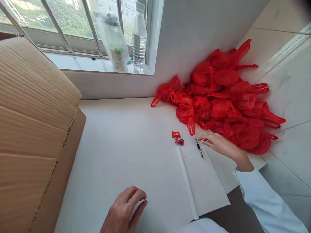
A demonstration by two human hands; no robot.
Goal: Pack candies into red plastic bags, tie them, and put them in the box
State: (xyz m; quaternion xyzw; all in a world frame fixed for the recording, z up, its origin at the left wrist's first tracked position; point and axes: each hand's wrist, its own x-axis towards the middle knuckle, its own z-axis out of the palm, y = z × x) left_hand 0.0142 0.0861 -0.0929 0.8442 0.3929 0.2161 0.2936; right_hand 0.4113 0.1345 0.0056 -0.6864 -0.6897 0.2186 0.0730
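My right hand hovers over the right side of the white table, its fingers loosely stretched and holding nothing I can see. Just left of its fingertips lies a pen with a black grip, on a white sheet. Two small red wrapped candies rest left of the pen. Nearer to me, my left hand is half curled above the table, with a gap between thumb and index finger and nothing in it. Behind my right hand spreads a heap of knotted red plastic bags.
A large cardboard box stands at the left on the table. The sheet's left edge carries a long white roll. On the windowsill are a clear plastic bottle and a bagged cup. Walls border the back and right.
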